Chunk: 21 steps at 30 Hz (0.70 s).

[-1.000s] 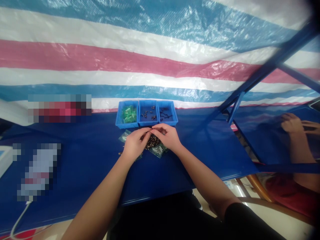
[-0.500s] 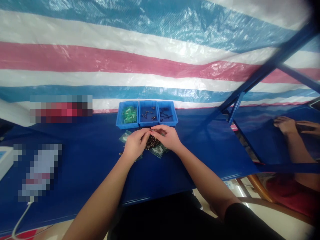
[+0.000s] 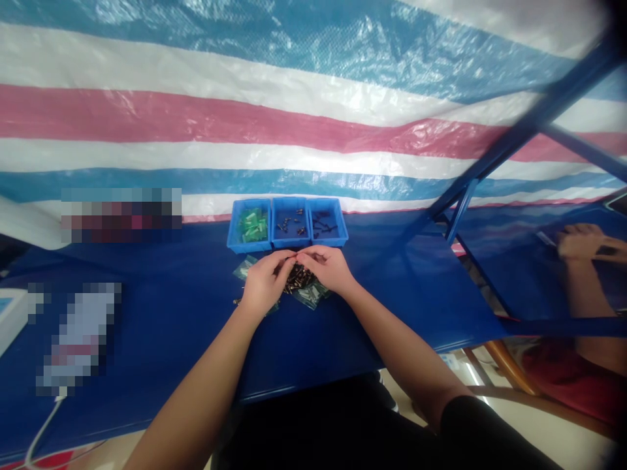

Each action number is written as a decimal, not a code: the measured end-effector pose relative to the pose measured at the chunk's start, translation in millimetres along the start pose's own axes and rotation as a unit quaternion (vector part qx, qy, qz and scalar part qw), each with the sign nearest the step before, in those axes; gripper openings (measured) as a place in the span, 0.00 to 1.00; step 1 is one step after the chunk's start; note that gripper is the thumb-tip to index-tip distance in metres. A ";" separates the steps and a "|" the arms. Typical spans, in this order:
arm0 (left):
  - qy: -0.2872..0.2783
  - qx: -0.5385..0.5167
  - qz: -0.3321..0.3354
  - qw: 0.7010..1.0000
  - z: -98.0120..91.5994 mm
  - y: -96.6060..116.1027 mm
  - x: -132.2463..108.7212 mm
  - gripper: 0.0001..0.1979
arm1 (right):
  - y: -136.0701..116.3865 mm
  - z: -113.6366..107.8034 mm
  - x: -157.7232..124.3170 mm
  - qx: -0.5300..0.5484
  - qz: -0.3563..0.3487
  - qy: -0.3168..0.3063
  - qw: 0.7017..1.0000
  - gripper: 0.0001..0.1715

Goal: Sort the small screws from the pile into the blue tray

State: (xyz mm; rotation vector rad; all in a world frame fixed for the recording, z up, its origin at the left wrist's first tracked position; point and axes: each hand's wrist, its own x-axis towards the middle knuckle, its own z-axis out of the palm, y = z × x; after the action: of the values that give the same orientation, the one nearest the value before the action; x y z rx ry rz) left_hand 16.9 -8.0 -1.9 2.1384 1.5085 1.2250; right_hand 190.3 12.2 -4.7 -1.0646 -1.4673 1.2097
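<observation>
My left hand (image 3: 267, 277) and my right hand (image 3: 330, 267) meet fingertip to fingertip over a heap of small dark and brassy metal parts (image 3: 298, 279). Both are pinched closed, and whatever sits between the fingertips is too small to make out. Small clear packets (image 3: 307, 296) lie at the heap's near side, and another packet (image 3: 243, 267) is just left of my left hand. Behind the hands stand three blue bins: the left bin (image 3: 249, 247) with green packets (image 3: 253, 225), the middle bin (image 3: 290, 242) with small metal pieces, the right bin (image 3: 330, 241) with dark screw-like pieces.
A blurred-out flat object (image 3: 83, 333) with a white cable (image 3: 42, 424) lies on the blue table (image 3: 166, 326) at left. A blue metal frame (image 3: 509, 147) slants up on the right. Beyond it, a co-worker's hands (image 3: 582, 241) rest over another blue surface.
My hands stay almost in place, the fingertips shifting slightly against each other. The co-worker's hands have moved a little to the right.
</observation>
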 end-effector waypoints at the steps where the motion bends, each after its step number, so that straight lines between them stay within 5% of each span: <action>1: -0.004 0.001 0.000 1.000 -0.5 0.0 0.3 0.11 | 0.1 0.2 -0.1 -0.001 0.000 0.000 1.000 0.16; 7: -0.033 -0.001 -0.008 0.999 -2.0 -1.8 0.5 0.12 | -1.9 1.8 -1.8 -0.004 -0.031 -0.004 1.000 0.18; 21: 0.000 -0.019 0.006 1.000 0.4 -0.1 -0.5 0.11 | 3.7 0.5 0.2 0.007 -0.018 0.010 1.000 0.16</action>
State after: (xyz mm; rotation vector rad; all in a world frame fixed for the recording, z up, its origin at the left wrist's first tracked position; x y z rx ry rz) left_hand 17.0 -8.3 -2.6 2.1267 1.4630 1.2462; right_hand 190.0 12.8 -8.3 -1.0342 -1.4555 1.1792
